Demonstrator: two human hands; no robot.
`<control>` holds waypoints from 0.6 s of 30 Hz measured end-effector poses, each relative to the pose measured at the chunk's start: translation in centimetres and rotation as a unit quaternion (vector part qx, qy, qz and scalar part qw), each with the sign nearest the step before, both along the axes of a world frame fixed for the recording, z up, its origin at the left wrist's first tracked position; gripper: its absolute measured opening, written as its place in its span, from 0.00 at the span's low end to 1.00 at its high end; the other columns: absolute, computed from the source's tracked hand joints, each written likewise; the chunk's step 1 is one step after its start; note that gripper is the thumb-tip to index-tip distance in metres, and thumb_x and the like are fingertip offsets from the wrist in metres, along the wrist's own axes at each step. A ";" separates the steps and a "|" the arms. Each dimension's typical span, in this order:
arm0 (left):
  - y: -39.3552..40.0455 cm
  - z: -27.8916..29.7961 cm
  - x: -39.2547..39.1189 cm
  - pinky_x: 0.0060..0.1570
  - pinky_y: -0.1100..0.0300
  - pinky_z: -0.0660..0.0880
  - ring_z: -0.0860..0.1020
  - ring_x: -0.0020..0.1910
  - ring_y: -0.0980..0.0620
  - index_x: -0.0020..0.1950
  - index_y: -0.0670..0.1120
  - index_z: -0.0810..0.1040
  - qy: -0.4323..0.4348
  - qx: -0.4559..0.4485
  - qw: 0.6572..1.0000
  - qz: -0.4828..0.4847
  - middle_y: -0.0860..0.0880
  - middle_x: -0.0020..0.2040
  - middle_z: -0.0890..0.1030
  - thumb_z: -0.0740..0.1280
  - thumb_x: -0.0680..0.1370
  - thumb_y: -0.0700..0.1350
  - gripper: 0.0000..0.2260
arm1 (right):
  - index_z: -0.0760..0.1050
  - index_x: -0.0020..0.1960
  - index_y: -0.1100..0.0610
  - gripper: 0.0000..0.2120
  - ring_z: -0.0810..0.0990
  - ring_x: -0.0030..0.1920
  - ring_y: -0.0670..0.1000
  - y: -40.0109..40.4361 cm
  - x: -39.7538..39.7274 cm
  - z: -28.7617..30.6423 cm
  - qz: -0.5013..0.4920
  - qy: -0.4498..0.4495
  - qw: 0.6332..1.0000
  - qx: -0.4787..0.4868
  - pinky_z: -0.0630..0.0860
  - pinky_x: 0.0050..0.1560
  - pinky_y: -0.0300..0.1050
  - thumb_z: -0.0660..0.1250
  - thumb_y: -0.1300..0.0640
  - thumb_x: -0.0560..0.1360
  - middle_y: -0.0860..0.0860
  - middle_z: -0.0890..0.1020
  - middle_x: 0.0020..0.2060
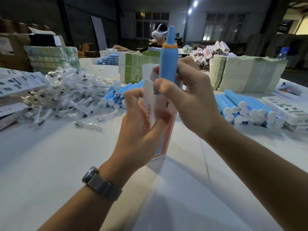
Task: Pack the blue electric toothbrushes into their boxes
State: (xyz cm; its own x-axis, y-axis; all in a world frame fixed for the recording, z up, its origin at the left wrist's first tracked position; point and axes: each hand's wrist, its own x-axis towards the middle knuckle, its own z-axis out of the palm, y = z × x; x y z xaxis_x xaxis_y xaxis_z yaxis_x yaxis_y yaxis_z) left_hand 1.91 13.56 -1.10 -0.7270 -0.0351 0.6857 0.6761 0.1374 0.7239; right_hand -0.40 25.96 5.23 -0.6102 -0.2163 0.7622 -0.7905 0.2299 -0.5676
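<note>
Blue electric toothbrush (168,62), upright, base entering the open box (160,124). Right hand (188,97) pinches its body to steer it; left hand (141,120) clasps the box to steady the mouth. More toothbrushes (250,109) lie stacked on the tabletop (50,155).

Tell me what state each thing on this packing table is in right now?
Toothbrush: upright, lower end in the box mouth, mostly sticking out.
Box: upright, top flaps open.
Left hand: grips the box.
Right hand: grips the toothbrush.
Right toothbrush pile: stacked lying down, unboxed.
Brush heads: loose heap, bagged.
</note>
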 end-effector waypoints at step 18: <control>-0.2 -0.2 -0.1 0.45 0.38 0.81 0.82 0.48 0.42 0.59 0.50 0.59 0.008 -0.014 1.000 -0.016 0.46 0.50 0.79 0.64 0.77 0.39 0.16 | 0.82 0.46 0.54 0.04 0.71 0.49 0.41 0.2 -0.8 -1.4 0.014 0.057 0.998 -0.014 0.70 0.48 0.31 0.68 0.58 0.77 0.45 0.70 0.45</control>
